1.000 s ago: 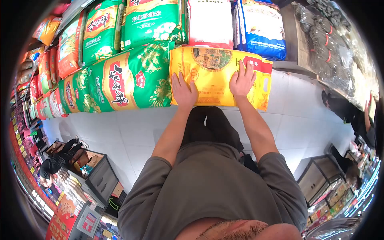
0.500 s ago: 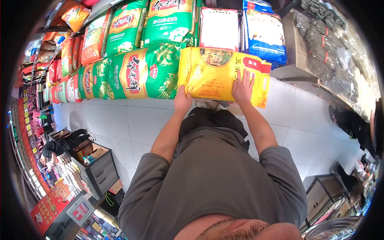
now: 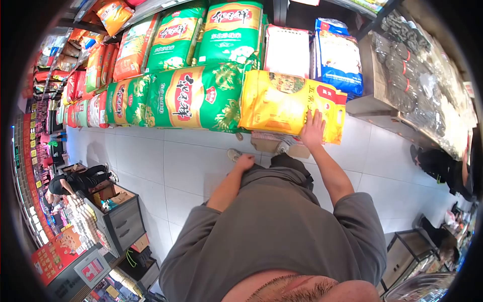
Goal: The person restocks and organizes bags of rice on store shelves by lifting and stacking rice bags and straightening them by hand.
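A yellow rice bag (image 3: 276,103) with a clear handle hole at its right end lies on its side at the front of the stack. My right hand (image 3: 313,128) rests on its right half near the lower edge, fingers stretched out and slightly spread. Away from the bag, my left hand (image 3: 245,162) hangs in front of my trousers with its fingers curled in; nothing shows in it. Touching the yellow bag's left end is a large green rice bag (image 3: 198,98).
Behind stand upright green bags (image 3: 229,32), a white bag (image 3: 287,50) and a blue-and-white bag (image 3: 338,60). To the right, a wooden bin (image 3: 375,75) holds plastic-wrapped dark goods. Below the bags is a low box (image 3: 299,150) near my shoes. Another person (image 3: 83,181) bends at the left.
My left hand has let go of the yellow bag's left end and drawn back toward my body. My right hand stays on the bag. The view has shifted slightly.
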A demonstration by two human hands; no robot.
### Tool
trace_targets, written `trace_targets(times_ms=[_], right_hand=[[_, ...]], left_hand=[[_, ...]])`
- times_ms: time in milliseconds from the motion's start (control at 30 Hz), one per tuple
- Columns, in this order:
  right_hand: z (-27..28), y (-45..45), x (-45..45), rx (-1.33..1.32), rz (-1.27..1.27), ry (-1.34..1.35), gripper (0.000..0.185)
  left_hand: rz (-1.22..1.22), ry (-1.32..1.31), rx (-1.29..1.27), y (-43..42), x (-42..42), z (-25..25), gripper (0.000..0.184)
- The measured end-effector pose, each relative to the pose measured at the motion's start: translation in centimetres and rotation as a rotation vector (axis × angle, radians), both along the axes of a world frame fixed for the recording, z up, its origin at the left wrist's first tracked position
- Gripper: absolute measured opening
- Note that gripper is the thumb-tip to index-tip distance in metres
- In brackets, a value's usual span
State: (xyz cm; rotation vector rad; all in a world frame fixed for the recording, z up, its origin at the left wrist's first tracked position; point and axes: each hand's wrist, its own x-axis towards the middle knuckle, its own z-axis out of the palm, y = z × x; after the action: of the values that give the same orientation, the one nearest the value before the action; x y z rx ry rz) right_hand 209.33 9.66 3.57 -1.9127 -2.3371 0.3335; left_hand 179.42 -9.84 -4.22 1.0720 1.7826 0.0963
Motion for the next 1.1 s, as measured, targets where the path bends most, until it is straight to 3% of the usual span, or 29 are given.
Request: trace_targets(times_ms=[67,200,267,300,400,567,633,800,867,933,967,1000,1033,1100], right_hand=[[0.4,-0.1,-0.7,-0.009,-0.048,0.035,0.071],[1.0,-1.1,-3.9,-0.027,-0.156,0.1,0.078],[0.5,-1.9,-6.1,-0.073,-0.184,0.119,0.088],[0.0,-2.3,-7.3,-0.055,-0.182,0.126,0.088],[0.1,-3.0,-12.1,-0.258,-0.253,0.002,0.096],[1.5,-4.6,-20.4,-0.317,-0.11,-0.114,0.099],[2.6,-4.6,-22.8,-0.429,0.054,-0.227,0.098],[2.5,-4.4,-25.5,-0.46,0.065,-0.176,0.097],[1.8,-4.0,-26.0,-0.459,0.105,-0.21,0.103],[1.0,-4.3,-26.4,-0.422,0.135,-0.247,0.106],[1.1,-4.5,-26.6,-0.398,0.153,-0.273,0.11],[1.1,-4.7,-27.1,-0.402,0.136,-0.302,0.113],[0.8,-5.0,-27.5,-0.401,0.141,-0.31,0.113],[0.0,-5.5,-28.4,-0.331,0.051,-0.274,0.112]], left_hand=[[-0.032,0.018,-0.031,-3.6,-2.5,-6.0,0.04],[0.119,-0.042,-0.079,-5.3,-10.5,-5.8,0.039],[0.435,-0.042,0.163,-7.1,-14.6,-5.2,0.036],[0.435,-0.041,0.183,-7.9,-16.4,-4.6,0.036],[0.79,-0.243,0.025,-10.6,-21.1,-1.3,0.034],[0.967,-0.304,-0.087,-20.0,-26.9,-4.3,0.033],[0.971,-0.288,-0.191,-23.7,-27.9,-4.6,0.035],[1.132,-0.298,-0.228,-31.5,-28.2,-5.5,0.032],[1.036,-0.236,-0.266,-33.0,-28.1,-4.8,0.025],[0.799,-0.149,-0.165,-36.3,-28.3,-10.4,0.022],[0.687,-0.096,-0.111,-36.3,-28.3,-9.3,0.021],[0.079,0.161,-0.096,-35.8,-28.8,-8.4,0.02],[0.086,0.154,-0.095,-35.7,-28.6,-8.7,0.02],[0.481,0.307,0.095,-35.7,-28.6,-9.3,0.024]])
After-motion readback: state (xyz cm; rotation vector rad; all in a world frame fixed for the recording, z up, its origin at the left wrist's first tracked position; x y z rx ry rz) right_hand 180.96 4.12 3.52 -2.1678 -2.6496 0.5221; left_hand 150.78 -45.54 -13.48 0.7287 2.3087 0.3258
